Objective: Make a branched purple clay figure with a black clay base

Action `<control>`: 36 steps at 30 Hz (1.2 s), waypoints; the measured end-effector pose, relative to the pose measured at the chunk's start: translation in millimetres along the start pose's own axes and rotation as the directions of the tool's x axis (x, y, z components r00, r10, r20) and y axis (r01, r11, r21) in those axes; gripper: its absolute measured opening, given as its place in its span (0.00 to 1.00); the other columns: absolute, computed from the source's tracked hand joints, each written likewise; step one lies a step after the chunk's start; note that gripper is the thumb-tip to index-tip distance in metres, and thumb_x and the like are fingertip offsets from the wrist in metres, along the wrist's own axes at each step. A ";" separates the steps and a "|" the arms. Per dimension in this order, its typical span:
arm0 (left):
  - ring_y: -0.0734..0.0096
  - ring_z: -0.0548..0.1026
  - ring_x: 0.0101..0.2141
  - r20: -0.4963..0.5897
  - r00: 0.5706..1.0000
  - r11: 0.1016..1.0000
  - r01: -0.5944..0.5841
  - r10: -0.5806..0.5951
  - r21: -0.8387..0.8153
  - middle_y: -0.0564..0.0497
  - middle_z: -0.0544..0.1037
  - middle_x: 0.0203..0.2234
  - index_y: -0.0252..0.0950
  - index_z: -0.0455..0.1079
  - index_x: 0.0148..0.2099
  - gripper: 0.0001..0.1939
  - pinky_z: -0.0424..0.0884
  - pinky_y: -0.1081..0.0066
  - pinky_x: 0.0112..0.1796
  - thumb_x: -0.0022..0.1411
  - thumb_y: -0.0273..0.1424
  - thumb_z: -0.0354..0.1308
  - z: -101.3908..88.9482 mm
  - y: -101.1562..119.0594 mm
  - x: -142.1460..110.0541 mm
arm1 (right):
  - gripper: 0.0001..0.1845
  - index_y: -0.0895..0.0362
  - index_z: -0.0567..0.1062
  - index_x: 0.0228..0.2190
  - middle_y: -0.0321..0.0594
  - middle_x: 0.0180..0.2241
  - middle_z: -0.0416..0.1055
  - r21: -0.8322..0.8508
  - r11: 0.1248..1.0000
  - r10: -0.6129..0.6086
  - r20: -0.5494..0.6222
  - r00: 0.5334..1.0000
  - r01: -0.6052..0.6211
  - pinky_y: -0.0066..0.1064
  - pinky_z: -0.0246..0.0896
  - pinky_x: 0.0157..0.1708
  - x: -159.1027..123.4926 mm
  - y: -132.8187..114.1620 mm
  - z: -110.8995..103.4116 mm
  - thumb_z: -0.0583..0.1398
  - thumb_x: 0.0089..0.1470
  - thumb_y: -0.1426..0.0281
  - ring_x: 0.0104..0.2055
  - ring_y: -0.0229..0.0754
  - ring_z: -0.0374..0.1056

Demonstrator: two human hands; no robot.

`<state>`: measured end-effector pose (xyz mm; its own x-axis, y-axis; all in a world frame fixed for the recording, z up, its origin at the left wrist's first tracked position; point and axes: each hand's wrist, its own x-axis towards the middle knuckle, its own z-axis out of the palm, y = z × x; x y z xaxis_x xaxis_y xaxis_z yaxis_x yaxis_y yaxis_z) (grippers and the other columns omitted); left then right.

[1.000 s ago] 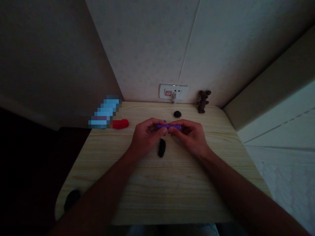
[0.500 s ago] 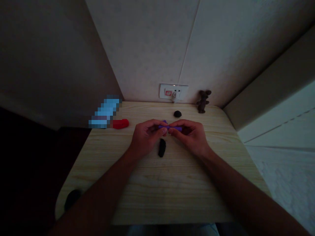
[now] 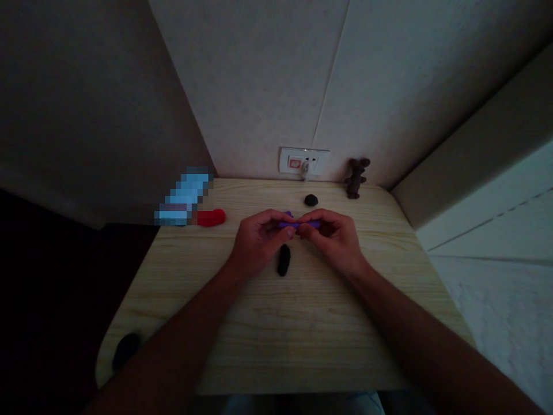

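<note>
My left hand [image 3: 258, 238] and my right hand [image 3: 333, 239] are close together above the middle of the table. Between their fingertips they pinch a thin purple piece of modelling clay [image 3: 310, 225], held roughly level. Fingers cover part of it, and a bit of purple shows above the left fingertips. Just below the hands lies a black elongated clay lump [image 3: 284, 260]. A smaller black clay lump [image 3: 311, 200] rests beyond them, towards the wall.
A brown bear-like figure [image 3: 356, 178] stands at the back right of the wooden table [image 3: 302, 346]. A wall socket [image 3: 305, 160] holds a plug. At left are a red piece [image 3: 211, 217] and a blurred-out bright object [image 3: 184, 196]. A dark round object [image 3: 126, 350] sits near my left forearm.
Both hands stay in nearly the same place, still pinching the purple clay. My right thumb has shifted slightly along it. The other objects have not moved.
</note>
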<state>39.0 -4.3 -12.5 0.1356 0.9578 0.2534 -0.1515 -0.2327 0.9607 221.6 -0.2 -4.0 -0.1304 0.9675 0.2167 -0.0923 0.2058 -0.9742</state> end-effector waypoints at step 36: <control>0.71 0.79 0.28 -0.008 1.000 0.999 -0.020 0.020 0.034 0.52 0.80 0.27 0.36 0.76 0.37 0.10 0.78 0.71 0.33 0.59 0.36 0.71 1.9 4.9 1.7 | 0.16 0.52 0.83 0.36 0.37 0.34 0.83 0.025 0.999 -0.027 0.074 0.997 0.025 0.36 0.79 0.38 -2.6 -2.0 0.7 0.77 0.47 0.60 0.33 0.41 0.79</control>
<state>40.4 -4.1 -7.1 0.1251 0.9543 0.2716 -0.1211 -0.2570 0.9588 221.4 -3.2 -2.5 -0.2005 0.9481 0.2470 -0.1206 0.2263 -0.9666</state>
